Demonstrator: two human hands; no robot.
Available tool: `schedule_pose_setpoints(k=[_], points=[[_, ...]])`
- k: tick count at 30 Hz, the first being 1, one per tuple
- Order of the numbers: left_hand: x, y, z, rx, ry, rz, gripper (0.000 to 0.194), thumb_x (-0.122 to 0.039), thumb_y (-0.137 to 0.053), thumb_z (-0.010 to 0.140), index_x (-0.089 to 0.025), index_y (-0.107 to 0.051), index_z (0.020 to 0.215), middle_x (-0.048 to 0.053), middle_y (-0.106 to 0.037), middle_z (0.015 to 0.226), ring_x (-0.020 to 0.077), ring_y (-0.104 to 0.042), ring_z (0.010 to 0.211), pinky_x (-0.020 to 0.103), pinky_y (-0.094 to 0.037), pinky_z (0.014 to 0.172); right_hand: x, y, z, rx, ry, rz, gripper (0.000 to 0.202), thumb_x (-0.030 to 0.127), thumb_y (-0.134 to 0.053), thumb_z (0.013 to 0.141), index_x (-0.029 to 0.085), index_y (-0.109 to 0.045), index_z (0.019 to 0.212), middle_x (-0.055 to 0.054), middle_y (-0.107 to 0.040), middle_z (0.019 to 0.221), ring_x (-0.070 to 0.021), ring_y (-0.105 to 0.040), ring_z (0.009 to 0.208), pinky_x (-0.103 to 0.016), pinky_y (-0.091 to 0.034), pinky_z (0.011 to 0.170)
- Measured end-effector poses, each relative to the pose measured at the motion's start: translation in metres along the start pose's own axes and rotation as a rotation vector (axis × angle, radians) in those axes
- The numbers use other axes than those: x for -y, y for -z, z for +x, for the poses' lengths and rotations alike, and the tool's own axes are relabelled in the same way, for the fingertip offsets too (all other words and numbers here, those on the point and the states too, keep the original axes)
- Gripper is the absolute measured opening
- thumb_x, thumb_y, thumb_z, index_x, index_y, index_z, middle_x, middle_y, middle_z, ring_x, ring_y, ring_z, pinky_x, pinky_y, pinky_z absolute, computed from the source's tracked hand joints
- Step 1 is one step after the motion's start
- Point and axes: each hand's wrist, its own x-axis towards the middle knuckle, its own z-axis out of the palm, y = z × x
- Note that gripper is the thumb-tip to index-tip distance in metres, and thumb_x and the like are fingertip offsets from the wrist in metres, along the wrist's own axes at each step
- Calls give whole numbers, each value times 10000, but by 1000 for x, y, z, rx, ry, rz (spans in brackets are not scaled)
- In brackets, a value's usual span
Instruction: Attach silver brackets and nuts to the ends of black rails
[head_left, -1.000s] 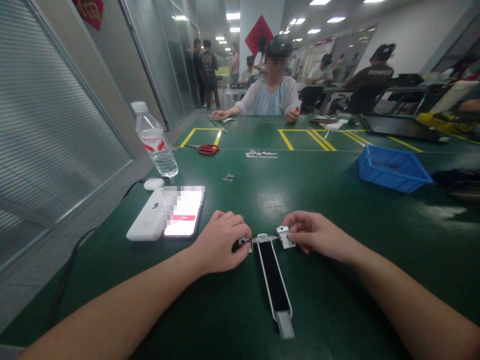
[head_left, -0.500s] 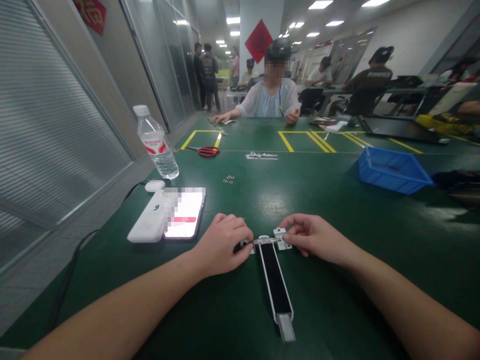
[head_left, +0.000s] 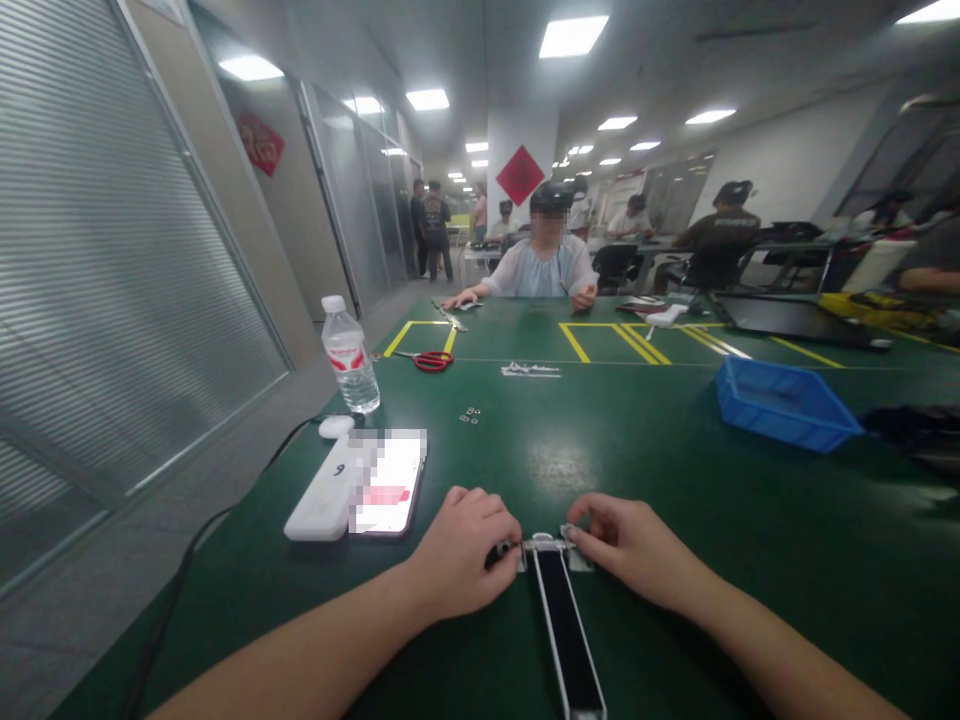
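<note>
The black strip [head_left: 571, 635] lies on the bench [head_left: 675, 450], its long axis running toward the wearer and slightly rightward, its far end between the left hand [head_left: 466, 555], closed on a small fitting [head_left: 521, 562], and the right hand [head_left: 645, 550], pinching a metal bracket [head_left: 580, 562].

Head view, forward and down, table [head_left: 645, 450] close

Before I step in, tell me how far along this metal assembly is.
The long black-centred piece already looks joined to its crossbar. The left hand and right hand hold metal fittings at its ends. Possibly left: small metal rings, lying loose beyond.
</note>
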Motion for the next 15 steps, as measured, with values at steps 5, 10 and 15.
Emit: schedule_pose_setpoints(k=[5, 10, 15], points=[[-1, -1, -3, -14, 32, 3, 44, -198, -606, 789, -190, -619, 830, 7, -615, 856, 173, -530, 852, 322, -304, 759, 3, 0, 0, 29, 38, 74, 105, 197, -527, 844, 147, -614, 875, 18, -539, 628, -111, -476, 576, -211, -339, 547], [4, -6, -5, -58, 30, -19, 80, -185, -621, 763, -201, -618, 842, 10, -611, 864, 176, -527, 860, 329, -300, 776, 6, 2, -2, 97, 89, 140, 96, 97, -524, 756, 135, -610, 774, 42, -451, 591, -87, -403, 562, -191, -303, 534], [4, -8, -4, -68, 23, -30, 116, -149, -626, 724, -197, -600, 827, 8, -618, 852, 180, -530, 857, 333, -302, 766, 8, 4, -3, 68, 136, 85, 98, 85, -555, 704, 133, -623, 756, 24, -492, 654, -92, -420, 593, -194, -312, 546]])
